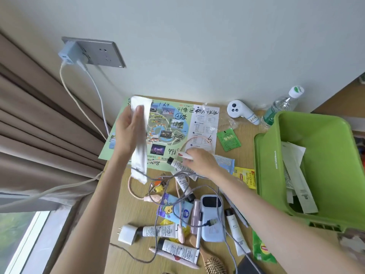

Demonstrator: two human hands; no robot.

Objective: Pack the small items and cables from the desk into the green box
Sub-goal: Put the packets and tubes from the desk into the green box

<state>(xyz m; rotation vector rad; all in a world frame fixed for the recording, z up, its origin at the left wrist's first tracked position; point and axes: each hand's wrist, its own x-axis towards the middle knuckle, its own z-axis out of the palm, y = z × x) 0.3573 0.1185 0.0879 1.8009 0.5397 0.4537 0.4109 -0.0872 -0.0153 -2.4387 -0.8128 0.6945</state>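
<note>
A pale, plain wall (197, 46) rises behind a light wooden desk (245, 149), with a grey socket plate (102, 54) on its left part, taupe pleated curtains (39, 125) beside it, and a daylit white-framed window (23, 234) below them.

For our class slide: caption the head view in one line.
Desk clear-out: left hand holds a white packet, right hand grips a pen.

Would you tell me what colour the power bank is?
The power bank is light blue, head view.
</note>
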